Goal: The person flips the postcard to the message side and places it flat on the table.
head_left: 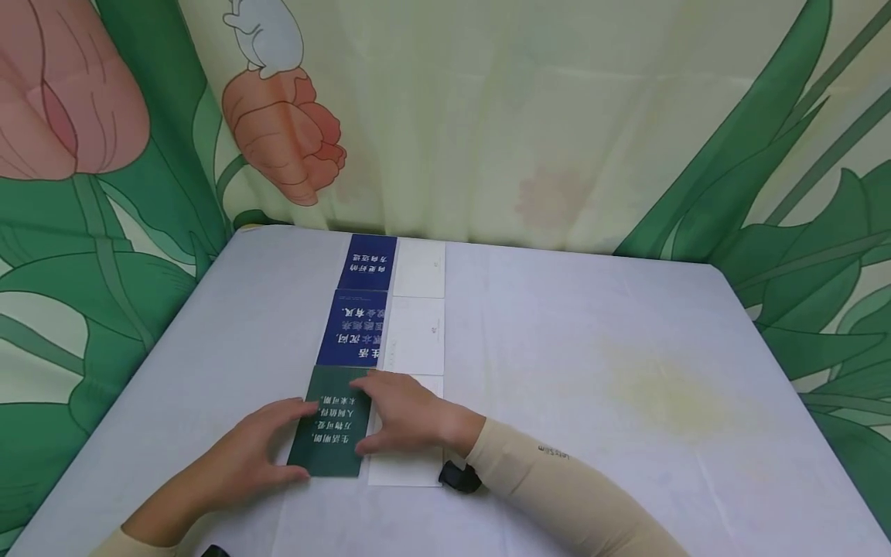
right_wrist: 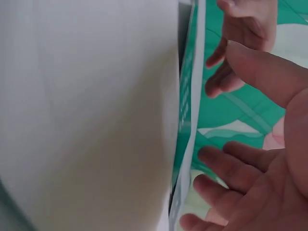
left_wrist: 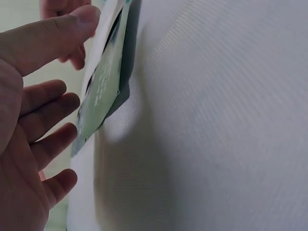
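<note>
A dark green card [head_left: 332, 422] with white characters lies nearest the front of a column of cards. My left hand [head_left: 244, 458] is at its left edge, fingers and thumb spread apart. On the other side my right hand [head_left: 411, 414] reaches over a white card [head_left: 407, 468], fingertips and thumb right at the green card's right edge. Neither hand curls round a card. The left wrist view shows loosely bent left fingers [left_wrist: 50, 139] beside the green card [left_wrist: 103, 89]. Relaxed right fingers [right_wrist: 226, 168] appear in the right wrist view, alongside the card's thin edge.
Beyond the green card lie two navy cards [head_left: 353, 329] with white characters. Two more white cards [head_left: 418, 336] line up to their right. Everything rests on a white-covered table [head_left: 592, 348], backed by a printed curtain [head_left: 487, 116]. A black wrist device [head_left: 459, 476] sits under my right wrist.
</note>
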Demonstrator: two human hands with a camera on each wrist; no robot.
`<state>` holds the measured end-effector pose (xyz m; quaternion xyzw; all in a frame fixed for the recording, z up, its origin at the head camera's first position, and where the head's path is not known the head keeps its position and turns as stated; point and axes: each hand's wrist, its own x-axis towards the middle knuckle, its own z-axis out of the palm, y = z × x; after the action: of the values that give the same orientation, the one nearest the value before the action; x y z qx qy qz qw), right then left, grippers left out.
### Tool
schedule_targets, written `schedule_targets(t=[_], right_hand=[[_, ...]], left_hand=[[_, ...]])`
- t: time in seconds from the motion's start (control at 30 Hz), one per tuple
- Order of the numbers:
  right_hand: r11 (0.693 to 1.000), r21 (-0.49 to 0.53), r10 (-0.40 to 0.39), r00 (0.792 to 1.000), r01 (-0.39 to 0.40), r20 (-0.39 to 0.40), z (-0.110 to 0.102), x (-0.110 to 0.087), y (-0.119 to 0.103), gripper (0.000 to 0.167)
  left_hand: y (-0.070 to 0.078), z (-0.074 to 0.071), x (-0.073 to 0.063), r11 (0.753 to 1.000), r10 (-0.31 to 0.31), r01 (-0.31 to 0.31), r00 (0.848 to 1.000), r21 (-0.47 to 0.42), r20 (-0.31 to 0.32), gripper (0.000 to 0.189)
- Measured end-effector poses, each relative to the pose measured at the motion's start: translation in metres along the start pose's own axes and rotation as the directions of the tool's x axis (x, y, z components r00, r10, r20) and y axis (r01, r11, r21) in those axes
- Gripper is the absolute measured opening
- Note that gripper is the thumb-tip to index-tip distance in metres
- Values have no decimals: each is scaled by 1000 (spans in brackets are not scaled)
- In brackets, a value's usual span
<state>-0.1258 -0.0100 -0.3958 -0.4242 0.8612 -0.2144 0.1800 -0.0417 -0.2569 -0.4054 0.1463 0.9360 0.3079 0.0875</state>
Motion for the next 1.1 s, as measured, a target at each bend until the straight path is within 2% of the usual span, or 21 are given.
schedule_targets(t=[0.27,0.43,0.63,0.9,1.1], right_hand=[[987,-147,76,994,-65,73,9,2,-9,89],[980,-177,107,991,-92,78,10,1,-12,92],[974,-213,102,991,-82,85,13,1,-14,97],[980,-186,92,990,-70,111,11,1,-12,96],[986,-148,91,988,-71,129,9,2,-7,92]], left_hand=[[-6,6,-4,1000,-21,21,999,-10,31,82],[-7,7,-4,1000,-20,19,999,14,33,81],[-5,6,-3,999,-32,30,998,30,60,82],[-6,2,-2,998,-64,64,993,0,100,79],[-9,-1,-4,998,-52,55,993,-27,104,70]])
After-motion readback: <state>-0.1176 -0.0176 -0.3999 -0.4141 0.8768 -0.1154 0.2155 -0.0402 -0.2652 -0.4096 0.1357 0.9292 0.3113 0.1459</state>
